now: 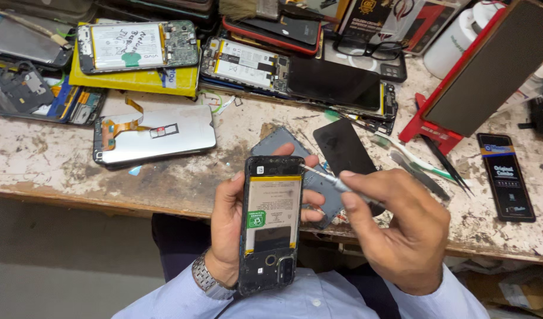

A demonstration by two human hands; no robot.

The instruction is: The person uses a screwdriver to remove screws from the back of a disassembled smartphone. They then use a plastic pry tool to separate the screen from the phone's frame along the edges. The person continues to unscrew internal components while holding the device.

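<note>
While cradled upright in the left hand (230, 233), opened phone (270, 224) sits just off the bench's (41, 159) near edge, over the lap. Back cover off, so guts on show: flat grey battery with a yellow strip on top and a small green sticker, scuffed black frame all round, camera ring down at the bottom end. Left fingers wrapped round both long sides, steel watch band (209, 280) at the wrist. Right hand (401, 227) pinched tight on a thin metal screwdriver (324, 179), tip touching the phone's upper right edge.

Just behind, lying on the chipped, paint-stained bench top: one grey back cover (277, 145) and one glossy black glass panel (342, 145), side by side. Further left, one silvery display back (156, 136) with an orange flex cable. Toward the right edge, one black tweezers (446, 162), a white-and-green plastic tool (413, 158), one black slim box (506, 177).

Along the far edge, two more opened phones with white batteries (138, 46) (245, 64), black-framed spectacles (366, 46), and a red stand (460, 88) holding a dark slab.
</note>
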